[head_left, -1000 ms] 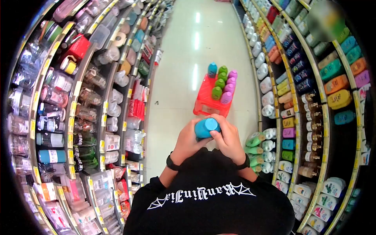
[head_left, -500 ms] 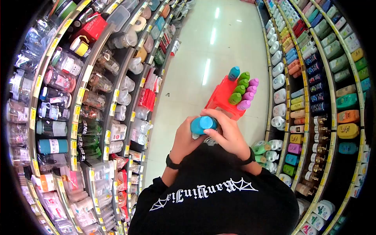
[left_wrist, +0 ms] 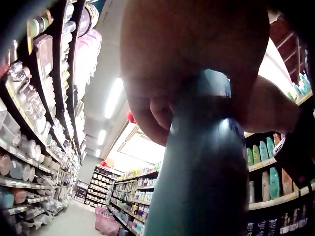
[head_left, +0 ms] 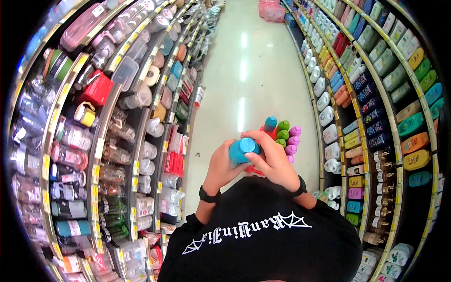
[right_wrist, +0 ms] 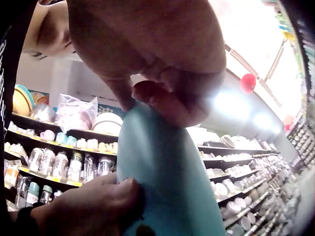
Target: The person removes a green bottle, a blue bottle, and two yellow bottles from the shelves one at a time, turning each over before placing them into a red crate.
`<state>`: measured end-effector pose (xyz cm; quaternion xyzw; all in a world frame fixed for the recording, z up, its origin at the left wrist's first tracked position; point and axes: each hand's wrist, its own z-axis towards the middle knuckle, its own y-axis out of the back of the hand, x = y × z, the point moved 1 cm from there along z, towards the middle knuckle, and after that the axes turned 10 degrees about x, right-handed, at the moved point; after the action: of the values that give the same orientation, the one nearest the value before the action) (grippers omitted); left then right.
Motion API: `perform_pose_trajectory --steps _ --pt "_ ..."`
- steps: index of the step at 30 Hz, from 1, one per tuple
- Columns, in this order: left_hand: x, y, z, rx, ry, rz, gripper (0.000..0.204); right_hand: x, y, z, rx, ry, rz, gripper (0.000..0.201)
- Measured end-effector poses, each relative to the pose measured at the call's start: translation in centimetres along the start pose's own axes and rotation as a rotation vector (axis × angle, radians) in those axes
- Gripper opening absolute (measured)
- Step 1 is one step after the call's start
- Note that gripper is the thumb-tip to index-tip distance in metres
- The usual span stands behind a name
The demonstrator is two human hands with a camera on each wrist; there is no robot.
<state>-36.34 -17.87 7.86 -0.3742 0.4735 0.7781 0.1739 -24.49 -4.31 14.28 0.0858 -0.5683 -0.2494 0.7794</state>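
Observation:
Between both hands, in front of the chest, is a blue shampoo bottle (head_left: 244, 149) with its cap toward the head camera. My left hand (head_left: 220, 164) grips the bottle's body from the left; its thumb lies on the bottle in the right wrist view. My right hand (head_left: 278, 164) holds the upper part near the cap, fingers curled in the right wrist view. Just beyond the hands, a teal bottle (head_left: 270, 123), green bottles (head_left: 282, 125) and purple bottles (head_left: 294, 131) stand on a red stool (head_left: 249, 170), mostly hidden by the hands.
Shelves of cups, jars and containers (head_left: 124, 129) line the aisle's left. Shelves of bottles (head_left: 376, 113) line its right. A pale shiny floor (head_left: 225, 75) runs between them, and pink packages (head_left: 271, 11) lie at the far end.
The head view has shifted: the stool and its bottles have gone from above the hands to close behind them. Both hands keep holding the blue shampoo bottle.

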Motion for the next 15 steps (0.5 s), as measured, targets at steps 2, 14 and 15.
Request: perform_pose_trajectory --steps 2,14,15 --pt "1.0 -0.4 1.7 0.023 -0.004 -0.013 0.064 -1.3 0.5 0.8 -0.043 0.003 -0.004 0.041" --pt "6.5 -2.0 12.5 0.342 -0.189 -0.042 0.067 -6.6 2.8 3.9 -0.341 -0.314 -0.077 0.041" --pt "7.1 -2.1 13.6 0.373 -0.223 -0.053 0.067 -7.0 2.9 4.3 -0.386 -0.338 -0.078 0.040"
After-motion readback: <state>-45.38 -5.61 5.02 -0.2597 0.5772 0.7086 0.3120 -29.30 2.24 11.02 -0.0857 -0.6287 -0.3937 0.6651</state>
